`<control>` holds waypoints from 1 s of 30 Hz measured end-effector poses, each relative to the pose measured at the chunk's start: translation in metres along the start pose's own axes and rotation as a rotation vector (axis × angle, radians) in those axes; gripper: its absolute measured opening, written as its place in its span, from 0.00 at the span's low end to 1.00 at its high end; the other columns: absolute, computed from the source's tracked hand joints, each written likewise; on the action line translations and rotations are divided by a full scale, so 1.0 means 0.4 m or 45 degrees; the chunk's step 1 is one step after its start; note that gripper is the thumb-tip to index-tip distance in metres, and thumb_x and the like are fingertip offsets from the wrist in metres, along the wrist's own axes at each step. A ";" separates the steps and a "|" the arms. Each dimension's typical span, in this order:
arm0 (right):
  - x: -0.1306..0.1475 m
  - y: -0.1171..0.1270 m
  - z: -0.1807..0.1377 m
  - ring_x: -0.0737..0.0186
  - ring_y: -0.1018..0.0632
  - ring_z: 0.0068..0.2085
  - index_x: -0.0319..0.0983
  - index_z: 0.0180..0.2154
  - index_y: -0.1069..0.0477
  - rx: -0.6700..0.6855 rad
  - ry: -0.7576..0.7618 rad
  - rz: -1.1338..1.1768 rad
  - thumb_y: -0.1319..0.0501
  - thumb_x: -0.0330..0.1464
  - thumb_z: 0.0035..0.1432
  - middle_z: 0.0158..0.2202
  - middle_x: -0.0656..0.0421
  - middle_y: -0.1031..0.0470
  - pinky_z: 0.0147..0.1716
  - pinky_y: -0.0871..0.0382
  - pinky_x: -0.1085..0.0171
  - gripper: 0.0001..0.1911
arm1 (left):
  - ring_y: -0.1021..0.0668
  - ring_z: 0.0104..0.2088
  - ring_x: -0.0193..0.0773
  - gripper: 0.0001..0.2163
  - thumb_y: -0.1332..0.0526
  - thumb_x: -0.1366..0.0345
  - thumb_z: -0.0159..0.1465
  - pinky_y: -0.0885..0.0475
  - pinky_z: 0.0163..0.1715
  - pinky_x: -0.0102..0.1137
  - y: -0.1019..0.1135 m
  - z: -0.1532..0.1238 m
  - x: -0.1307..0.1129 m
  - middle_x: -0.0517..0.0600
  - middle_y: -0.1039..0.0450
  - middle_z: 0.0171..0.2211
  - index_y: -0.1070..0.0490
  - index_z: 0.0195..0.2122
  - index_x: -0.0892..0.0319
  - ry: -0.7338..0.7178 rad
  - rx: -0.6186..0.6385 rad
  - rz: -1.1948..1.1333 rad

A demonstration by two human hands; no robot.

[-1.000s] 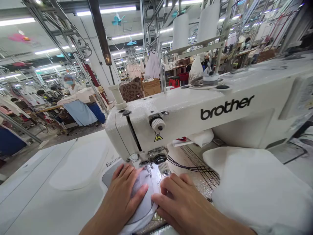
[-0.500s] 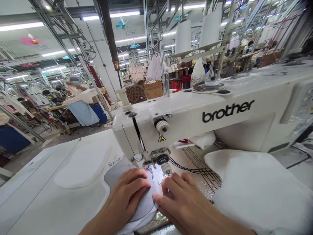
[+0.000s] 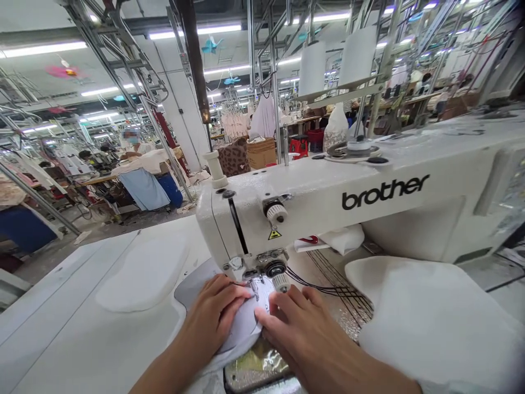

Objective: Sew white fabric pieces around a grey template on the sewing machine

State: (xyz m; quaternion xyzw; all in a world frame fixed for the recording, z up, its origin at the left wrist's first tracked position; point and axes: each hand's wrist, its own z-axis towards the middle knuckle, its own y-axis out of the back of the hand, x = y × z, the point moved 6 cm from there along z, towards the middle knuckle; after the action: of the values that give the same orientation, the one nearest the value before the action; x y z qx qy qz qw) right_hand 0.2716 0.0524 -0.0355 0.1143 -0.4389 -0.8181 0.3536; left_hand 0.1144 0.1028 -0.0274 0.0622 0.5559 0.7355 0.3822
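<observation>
Grey, flat, curved-edge sheet (image 3: 241, 327) lies on a white, soft-looking cloth layer (image 3: 240, 350), its upper right part at the metal presser foot (image 3: 256, 290) of a white "brother" sewing machine (image 3: 311, 186). Left hand (image 3: 215, 312) lies on top of the sheet: fingers bent lightly, tips just left of the foot, not wrapped round anything visible. Right hand (image 3: 301, 328): thumb tip at the sheet's right edge, other fingers curled near the white ribbed knob (image 3: 280, 282). Can't tell if it pinches the edge; undersides hidden.

Handling, my read: light, thin; sheet likely the stiffer part, white layer floppy and apt to pucker or slide against it. Best hold: flat fingers on the sheet left of the foot, light guide at the right rim. Little weight to carry.

Edges/room: sheet's curved near edge shows a white margin. Left, the white tabletop (image 3: 82, 334) gives open room up to a smooth white panel (image 3: 141, 276). Right is tighter: black cords (image 3: 315, 282) beyond the right hand, then a bulky white padded piece (image 3: 435, 317) beside the forearm. Far side is capped by the machine head; fingertips sit close to the foot.
</observation>
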 end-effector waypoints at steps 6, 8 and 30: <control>-0.008 0.000 -0.001 0.59 0.33 0.35 0.43 0.48 0.31 -0.013 -0.077 0.021 0.42 0.25 0.60 0.37 0.60 0.28 0.36 0.46 0.60 0.15 | 0.23 0.38 0.39 0.10 0.46 0.67 0.69 0.27 0.44 0.36 0.005 0.007 0.006 0.46 0.23 0.34 0.25 0.40 0.50 0.066 0.007 0.018; -0.002 0.001 0.001 0.60 0.33 0.35 0.43 0.47 0.31 0.024 -0.038 0.058 0.43 0.25 0.60 0.37 0.60 0.29 0.37 0.45 0.60 0.14 | 0.22 0.39 0.38 0.11 0.46 0.66 0.69 0.27 0.46 0.36 0.011 0.007 0.003 0.46 0.22 0.36 0.24 0.40 0.49 0.037 0.057 -0.045; -0.002 0.004 0.000 0.61 0.33 0.35 0.45 0.47 0.31 0.008 -0.018 0.123 0.44 0.24 0.61 0.36 0.60 0.30 0.39 0.44 0.61 0.15 | 0.24 0.51 0.42 0.12 0.45 0.65 0.70 0.31 0.55 0.41 0.015 -0.013 -0.019 0.47 0.24 0.51 0.25 0.48 0.46 -0.087 0.201 0.069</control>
State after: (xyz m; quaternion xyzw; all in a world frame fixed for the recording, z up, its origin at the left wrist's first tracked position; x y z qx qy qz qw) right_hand 0.2729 0.0523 -0.0344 0.0884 -0.4488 -0.7995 0.3892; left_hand 0.1140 0.0937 -0.0216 0.1323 0.5970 0.6969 0.3749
